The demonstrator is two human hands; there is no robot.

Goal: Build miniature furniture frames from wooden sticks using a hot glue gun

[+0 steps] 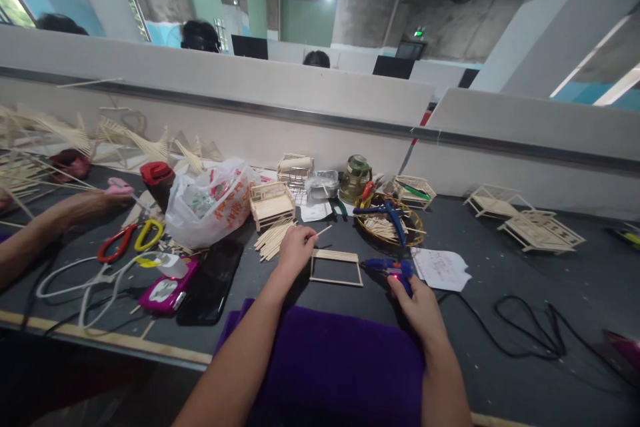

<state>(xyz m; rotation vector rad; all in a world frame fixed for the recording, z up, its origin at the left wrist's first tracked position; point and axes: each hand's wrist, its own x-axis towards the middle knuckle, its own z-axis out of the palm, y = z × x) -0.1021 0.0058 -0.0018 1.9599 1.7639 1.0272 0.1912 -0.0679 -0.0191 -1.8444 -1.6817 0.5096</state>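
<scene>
My left hand (pixel 297 250) is closed in a pinch on a thin wooden stick (pixel 324 231), beside a pile of loose sticks (pixel 273 240). My right hand (pixel 413 300) grips a blue glue gun (pixel 395 267), which has a small red light lit. The gun's nozzle points left, close to the right side of a small rectangular stick frame (pixel 337 282). This frame lies flat on the dark table between my hands, with several sticks side by side along its far edge.
Left of my hands are a black phone (pixel 213 283), a purple power strip (pixel 167 290), scissors and a plastic bag (pixel 210 203). Beyond stand a small wooden model (pixel 273 203), a jar (pixel 356 177) and a basket (pixel 415 240). Paper and cable lie right. Another person's hand (pixel 107 199) holds pink-handled scissors.
</scene>
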